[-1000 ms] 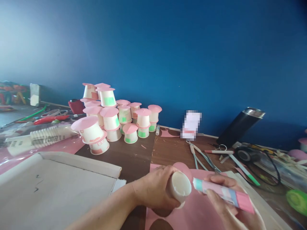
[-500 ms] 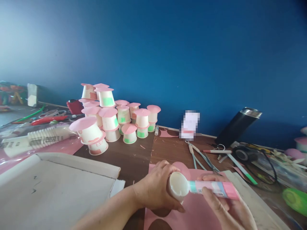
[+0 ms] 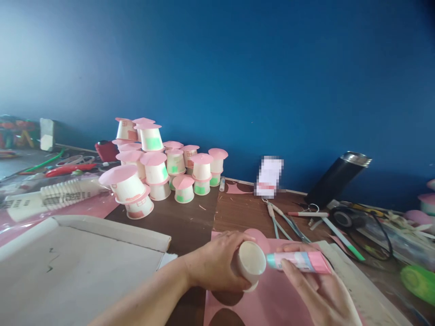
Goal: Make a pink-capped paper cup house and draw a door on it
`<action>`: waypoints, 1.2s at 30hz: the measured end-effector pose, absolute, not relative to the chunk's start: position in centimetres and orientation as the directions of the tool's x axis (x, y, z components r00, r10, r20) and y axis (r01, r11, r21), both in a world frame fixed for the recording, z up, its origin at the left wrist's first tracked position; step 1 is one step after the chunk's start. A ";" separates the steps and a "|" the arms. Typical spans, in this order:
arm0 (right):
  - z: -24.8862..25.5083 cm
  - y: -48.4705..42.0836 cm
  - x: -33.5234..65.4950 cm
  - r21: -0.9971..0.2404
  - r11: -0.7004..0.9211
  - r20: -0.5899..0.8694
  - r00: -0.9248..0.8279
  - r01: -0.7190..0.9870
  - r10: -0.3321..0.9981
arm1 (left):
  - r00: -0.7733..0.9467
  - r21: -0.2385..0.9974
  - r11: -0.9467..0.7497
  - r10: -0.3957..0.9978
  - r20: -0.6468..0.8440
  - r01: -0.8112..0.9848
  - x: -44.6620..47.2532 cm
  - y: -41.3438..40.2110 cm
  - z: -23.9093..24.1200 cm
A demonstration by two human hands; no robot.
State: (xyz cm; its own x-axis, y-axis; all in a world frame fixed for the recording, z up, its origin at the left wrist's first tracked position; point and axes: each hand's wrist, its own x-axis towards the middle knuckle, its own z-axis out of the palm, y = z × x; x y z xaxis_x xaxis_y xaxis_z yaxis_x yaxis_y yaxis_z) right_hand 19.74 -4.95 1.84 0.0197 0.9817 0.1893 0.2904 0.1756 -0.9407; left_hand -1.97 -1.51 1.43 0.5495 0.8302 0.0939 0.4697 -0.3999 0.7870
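Observation:
My left hand (image 3: 224,260) is wrapped round a white paper cup (image 3: 252,258), one round end of which faces up toward me. In my right hand (image 3: 316,285) is a glue stick (image 3: 295,261) with a pink base and a teal end, held nearly level. Its teal end points at the cup's edge, with a slight gap between them. Beneath both hands lies a pink paper sheet (image 3: 272,299) with round holes cut in it. A pink paper circle (image 3: 256,240) shows just behind the cup.
Paper-cup houses with pink roofs (image 3: 152,158) are stacked at the back left. An open white box (image 3: 84,271) lies at the left, near bagged paper cups (image 3: 68,194). Pliers (image 3: 275,219), a marker (image 3: 343,237) and a black flask (image 3: 335,179) are at the right.
The glue stick's teal end has drawn slightly off the cup's edge. The cup has shifted a little up and left in my left hand, tilting slightly.

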 end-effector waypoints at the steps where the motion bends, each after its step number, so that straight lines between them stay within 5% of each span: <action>1: 1.7 -4.8 20.0 -0.941 0.177 0.183 -0.005 0.287 0.983 | 0.564 0.790 -0.402 0.821 0.087 0.463 -2.1 -1.5 1.4; 6: 1.5 -4.8 20.6 -0.935 0.220 0.236 0.023 0.277 0.972 | 0.597 0.819 -0.329 0.802 -0.019 0.469 -2.5 -1.2 1.4; 13: 1.4 -5.1 20.6 -0.958 0.223 0.224 -0.016 0.180 0.975 | 0.441 0.838 -0.268 0.897 0.037 0.475 -1.6 -1.3 0.4; 23: 2.0 -6.0 18.8 -0.961 0.182 0.207 0.108 0.209 0.972 | 0.483 0.809 -0.307 0.875 0.033 0.501 -2.0 -1.3 1.2; 36: 1.0 -4.7 20.2 -0.909 0.211 0.197 -0.076 0.360 0.978 | 0.498 0.816 -0.277 0.867 -0.015 0.507 -2.2 -1.5 1.7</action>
